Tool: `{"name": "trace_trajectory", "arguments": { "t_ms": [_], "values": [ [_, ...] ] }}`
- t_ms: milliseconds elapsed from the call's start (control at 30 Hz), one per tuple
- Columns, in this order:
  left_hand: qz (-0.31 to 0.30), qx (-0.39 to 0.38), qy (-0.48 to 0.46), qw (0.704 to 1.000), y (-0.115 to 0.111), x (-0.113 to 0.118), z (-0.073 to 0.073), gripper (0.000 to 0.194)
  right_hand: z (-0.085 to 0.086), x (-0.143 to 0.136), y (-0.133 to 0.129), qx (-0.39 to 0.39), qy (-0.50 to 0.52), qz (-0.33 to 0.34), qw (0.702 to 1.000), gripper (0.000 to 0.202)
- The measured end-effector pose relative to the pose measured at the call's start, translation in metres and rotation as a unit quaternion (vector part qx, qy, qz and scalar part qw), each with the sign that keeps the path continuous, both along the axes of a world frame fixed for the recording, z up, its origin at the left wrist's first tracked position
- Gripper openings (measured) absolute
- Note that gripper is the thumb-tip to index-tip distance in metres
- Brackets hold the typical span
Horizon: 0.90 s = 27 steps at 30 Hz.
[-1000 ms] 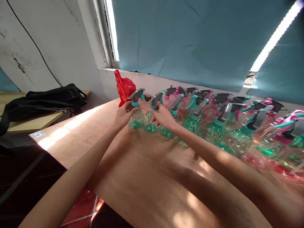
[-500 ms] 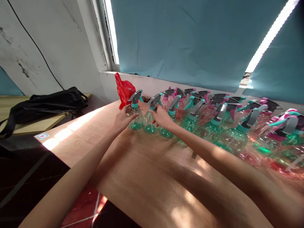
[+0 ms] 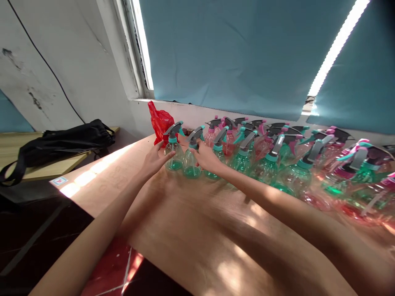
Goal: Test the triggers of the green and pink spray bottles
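At the left end of a row of bottles stands a clear green spray bottle (image 3: 173, 165) with a grey and teal trigger head. My left hand (image 3: 154, 159) wraps its side, thumb across the front and the other fingers partly hidden behind. Right beside it is a second green spray bottle (image 3: 191, 170), upright on the table. My right hand (image 3: 205, 156) grips this one near its neck, from the right. A third green spray bottle (image 3: 212, 173) is partly covered by my right hand and wrist.
Several more green and pink spray bottles (image 3: 268, 168) crowd the table (image 3: 173, 222) to the right, along the wall. A red plastic bag (image 3: 160, 122) sits behind the leftmost bottle. Farther left, a black bag (image 3: 66, 142) lies on another wooden surface. Blue sheeting (image 3: 228, 53) covers the window.
The view has shifted slightly, moving the scene a little left and down in the picture. Both hands stay at the same two bottles, which have not visibly moved along the table.
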<state>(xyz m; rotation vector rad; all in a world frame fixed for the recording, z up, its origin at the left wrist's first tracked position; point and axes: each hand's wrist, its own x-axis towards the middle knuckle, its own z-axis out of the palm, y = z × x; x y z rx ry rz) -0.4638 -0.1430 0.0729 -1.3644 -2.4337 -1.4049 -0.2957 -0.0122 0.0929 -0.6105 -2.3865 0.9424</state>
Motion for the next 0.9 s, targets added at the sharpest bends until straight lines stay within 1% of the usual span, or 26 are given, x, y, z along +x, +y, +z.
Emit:
{"name": "trace_trajectory", "arguments": {
  "t_ms": [67, 167, 200, 267, 333, 433, 533, 600, 633, 700, 767, 833, 900],
  "values": [
    [0.016, 0.020, -0.003, 1.000, -0.011, 0.010, 0.002, 0.078, 0.001, 0.008, -0.006, 0.021, -0.007, 0.002, 1.000, 0.029],
    [0.020, 0.052, -0.015, 0.998, -0.030, 0.036, 0.007, 0.070, 0.000, 0.029, -0.019, 0.053, -0.014, 0.010, 0.998, 0.030],
    [0.003, 0.057, -0.021, 0.998, -0.035, 0.047, 0.010, 0.069, 0.000, 0.039, -0.025, 0.063, -0.016, 0.015, 0.998, 0.030],
    [-0.054, 0.053, -0.035, 0.997, -0.042, 0.071, 0.013, 0.068, -0.002, 0.063, -0.036, 0.080, -0.014, 0.031, 0.996, 0.030],
    [-0.115, 0.035, -0.047, 0.992, -0.044, 0.099, 0.018, 0.070, -0.005, 0.089, -0.047, 0.093, -0.009, 0.049, 0.994, 0.029],
    [-0.202, 0.011, -0.059, 0.978, -0.037, 0.142, 0.026, 0.070, -0.009, 0.131, -0.059, 0.114, -0.013, 0.063, 0.991, 0.025],
    [-0.266, -0.011, -0.069, 0.961, -0.025, 0.186, 0.036, 0.066, -0.013, 0.171, -0.065, 0.122, 0.005, 0.078, 0.989, 0.021],
    [-0.296, -0.015, -0.066, 0.953, -0.016, 0.214, 0.040, 0.057, -0.015, 0.195, -0.065, 0.128, 0.019, 0.084, 0.988, 0.021],
    [-0.313, -0.014, -0.079, 0.946, -0.012, 0.227, 0.042, 0.050, -0.016, 0.206, -0.063, 0.135, 0.026, 0.084, 0.987, 0.021],
    [-0.347, -0.025, -0.122, 0.930, -0.002, 0.252, 0.041, 0.042, -0.019, 0.227, -0.058, 0.162, 0.036, 0.073, 0.983, 0.021],
    [-0.368, -0.012, -0.138, 0.919, 0.009, 0.274, 0.038, 0.032, -0.022, 0.247, -0.050, 0.193, 0.051, 0.052, 0.978, 0.025],
    [-0.393, 0.011, -0.151, 0.907, 0.021, 0.292, 0.034, 0.025, -0.025, 0.266, -0.041, 0.216, 0.057, 0.035, 0.974, 0.028],
    [-0.418, 0.028, -0.166, 0.893, 0.034, 0.305, 0.029, 0.022, -0.029, 0.287, -0.029, 0.225, 0.054, 0.033, 0.972, 0.030]
  ]
}}
